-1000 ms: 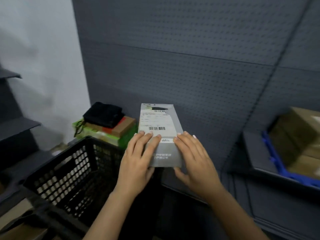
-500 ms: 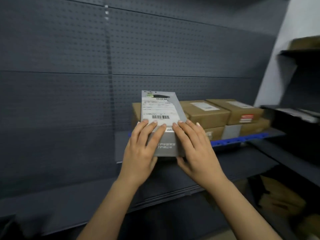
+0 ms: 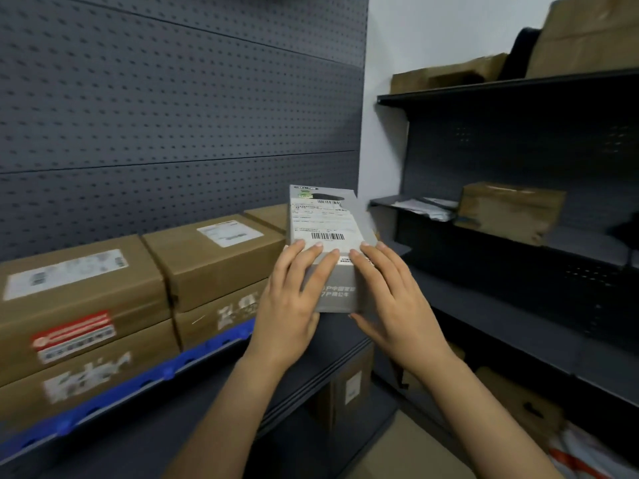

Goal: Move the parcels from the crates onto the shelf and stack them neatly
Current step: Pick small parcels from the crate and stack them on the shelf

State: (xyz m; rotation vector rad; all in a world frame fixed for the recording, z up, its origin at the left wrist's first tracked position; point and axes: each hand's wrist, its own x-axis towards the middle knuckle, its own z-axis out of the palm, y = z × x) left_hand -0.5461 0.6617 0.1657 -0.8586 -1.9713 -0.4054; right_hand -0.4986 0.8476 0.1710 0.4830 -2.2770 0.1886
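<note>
my left hand (image 3: pixel 288 302) and right hand (image 3: pixel 390 299) are covering the near end of the grey parcel (image 3: pixel 325 223), whose label print is showing too small to read. it is hiding part of the far brown box (image 3: pixel 268 216); the nearest brown box (image 3: pixel 79 299) is blurring, running off the left edge.

Grey parcel (image 3: pixel 323 219): long narrow carton, white shipping label with barcodes on top face, pale print on near end. I see it at frame centre, long axis toward 12 o'clock, roughly level, held above right end of shelf (image 3: pixel 321 361). Left grip (image 3: pixel 287 299) and right grip (image 3: pixel 390 295) clasp near end, fingers laid over top. Brown parcels (image 3: pixel 207 264) at its 9 o'clock: taped cartons, two tiers, labels up, same shelf, nearest just beside grey parcel.
</note>
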